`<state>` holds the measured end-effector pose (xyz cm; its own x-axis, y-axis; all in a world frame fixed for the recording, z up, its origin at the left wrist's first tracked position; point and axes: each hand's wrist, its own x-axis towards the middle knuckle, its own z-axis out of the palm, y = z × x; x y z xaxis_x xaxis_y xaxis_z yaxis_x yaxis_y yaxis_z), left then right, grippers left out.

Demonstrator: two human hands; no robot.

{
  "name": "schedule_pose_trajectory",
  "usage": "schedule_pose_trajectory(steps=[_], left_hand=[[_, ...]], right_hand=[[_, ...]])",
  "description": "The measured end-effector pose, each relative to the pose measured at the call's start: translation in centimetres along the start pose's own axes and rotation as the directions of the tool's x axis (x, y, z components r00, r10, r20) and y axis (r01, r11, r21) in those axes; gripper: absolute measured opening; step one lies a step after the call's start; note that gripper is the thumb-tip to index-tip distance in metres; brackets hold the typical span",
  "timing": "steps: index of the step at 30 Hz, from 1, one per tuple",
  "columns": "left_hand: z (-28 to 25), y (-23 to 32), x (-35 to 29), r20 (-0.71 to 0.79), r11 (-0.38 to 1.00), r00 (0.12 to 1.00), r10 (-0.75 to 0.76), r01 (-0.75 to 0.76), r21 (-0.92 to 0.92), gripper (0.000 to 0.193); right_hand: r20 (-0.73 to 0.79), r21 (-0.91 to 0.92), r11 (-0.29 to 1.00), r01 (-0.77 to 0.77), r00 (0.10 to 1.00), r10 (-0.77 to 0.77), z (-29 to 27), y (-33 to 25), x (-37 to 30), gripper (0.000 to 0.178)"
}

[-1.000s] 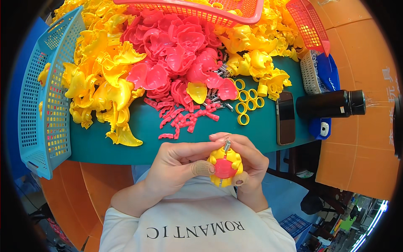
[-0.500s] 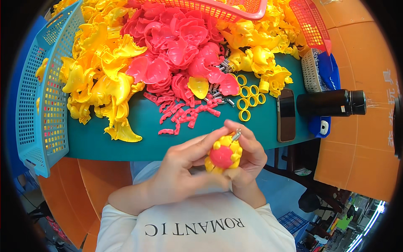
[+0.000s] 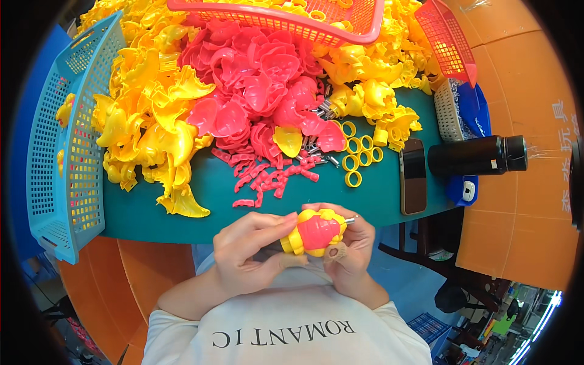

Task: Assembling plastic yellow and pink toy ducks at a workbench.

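In front of my chest, a small yellow and red plastic toy figure (image 3: 319,233) lies tilted on its side between both hands. A yellow ring-shaped end faces left, and a metal pin (image 3: 349,221) sticks out at its right end. My left hand (image 3: 252,246) is closed around the toy's left end, fingers on top and thumb below. At the other end, my right hand (image 3: 356,252) grips it, with the thumb on the near side and fingers behind. Tan tape covers the right thumb. The toy's far side is hidden.
Yellow shell parts (image 3: 152,140) and red shells (image 3: 255,79) are heaped across the green table (image 3: 213,207). Small red pieces (image 3: 267,179), yellow rings (image 3: 359,152) and metal pins (image 3: 313,146) lie nearer. A blue basket (image 3: 52,164), red basket (image 3: 340,30), phone (image 3: 413,176) and black bottle (image 3: 477,155) surround the work area.
The toy has turned in my hands: its metal pin pointed up and now points right, and a wider red face shows. My left hand has shifted to its ring-shaped end.
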<state>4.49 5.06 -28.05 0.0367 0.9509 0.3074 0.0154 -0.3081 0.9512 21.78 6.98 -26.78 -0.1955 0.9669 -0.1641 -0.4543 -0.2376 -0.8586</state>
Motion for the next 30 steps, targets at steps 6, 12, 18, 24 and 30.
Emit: schedule_pose_trajectory(steps=[6, 12, 18, 24, 30], left_hand=[[-0.7, -0.4, 2.4, 0.215, 0.896, 0.899, 0.382, -0.417, 0.154, 0.04], [-0.5, 0.7, 1.9, 0.023, 0.99, 0.997, 0.068, -0.071, 0.125, 0.027], [0.2, 0.5, 2.4, 0.059, 0.952, 0.998, 0.001, -0.019, 0.305, 0.023], [-0.2, 1.0, 2.3, 0.002, 0.876, 0.999, -0.05, 0.043, 0.481, 0.025], [-0.2, 0.8, 2.4, -0.023, 0.867, 0.998, -0.058, 0.062, 0.494, 0.025]], right_hand=[[0.221, 0.006, 0.887, -0.461, 0.866, 0.448, -0.5, 0.0, 0.2, 0.036], [0.147, -0.952, 0.156, 0.264, 0.839, -0.523, -5.5, -1.6, 4.2, 0.016], [0.239, -0.762, 0.504, 0.407, 0.9, -0.366, -1.3, -3.6, 1.8, 0.013], [0.514, -0.749, 0.339, 0.569, 0.822, -0.245, 0.7, -3.9, 1.5, 0.016], [0.453, -0.702, 0.464, 0.541, 0.841, -0.296, 2.3, -2.8, 1.4, 0.019]])
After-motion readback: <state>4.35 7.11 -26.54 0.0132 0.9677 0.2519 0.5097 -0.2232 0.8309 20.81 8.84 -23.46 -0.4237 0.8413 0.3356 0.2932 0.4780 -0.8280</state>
